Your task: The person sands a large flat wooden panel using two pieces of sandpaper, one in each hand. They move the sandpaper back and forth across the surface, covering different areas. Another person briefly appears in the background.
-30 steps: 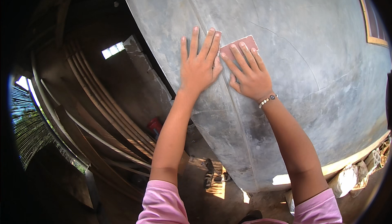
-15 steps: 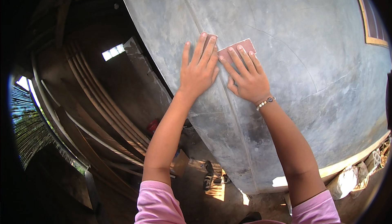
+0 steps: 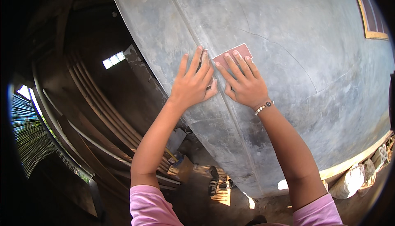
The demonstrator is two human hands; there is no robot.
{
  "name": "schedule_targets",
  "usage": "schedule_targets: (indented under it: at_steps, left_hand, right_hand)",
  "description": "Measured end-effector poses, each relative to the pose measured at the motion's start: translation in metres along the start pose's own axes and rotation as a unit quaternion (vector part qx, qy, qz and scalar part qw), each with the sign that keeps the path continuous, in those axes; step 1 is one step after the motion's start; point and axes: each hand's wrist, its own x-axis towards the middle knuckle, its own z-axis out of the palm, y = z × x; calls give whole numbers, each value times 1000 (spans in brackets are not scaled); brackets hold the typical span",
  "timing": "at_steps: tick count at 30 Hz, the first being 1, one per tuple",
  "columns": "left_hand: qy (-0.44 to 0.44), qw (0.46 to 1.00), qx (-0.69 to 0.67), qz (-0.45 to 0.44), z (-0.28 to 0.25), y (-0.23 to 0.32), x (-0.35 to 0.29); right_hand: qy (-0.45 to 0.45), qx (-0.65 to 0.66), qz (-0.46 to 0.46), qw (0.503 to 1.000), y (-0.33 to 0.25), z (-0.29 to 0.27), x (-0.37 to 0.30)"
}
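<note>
Sheet [image 3: 242,51] reddish, pale-edged, under right hand [image 3: 247,88]; wall [image 3: 288,82] grey, cracked.

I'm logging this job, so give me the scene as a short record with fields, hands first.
Left hand: fingers over a mostly hidden reddish piece, against the wall
Right hand: fingers spread on a reddish-brown sheet, against the wall
Right wrist: beaded bracelet
Wall: grey, with a thin crack
Left background: long poles
Upper right: wooden-framed window

Dark floor [image 3: 195,199] (sunlit in patches)
</note>
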Motion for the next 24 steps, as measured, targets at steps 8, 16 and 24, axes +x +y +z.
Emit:
schedule_targets:
  at_steps: [8, 16, 24]
  left_hand:
    - [91, 992, -59, 68, 18, -25, 5]
    - [128, 990, 55, 16, 27, -27, 13]
    - [84, 991, 61, -82, 20, -42, 28]
  right_hand:
    - [9, -12, -6, 1000, 0, 2, 0]
    - [21, -20, -17, 999, 1, 2, 2]
    - [4, -13, -15, 1000, 0, 2, 2]
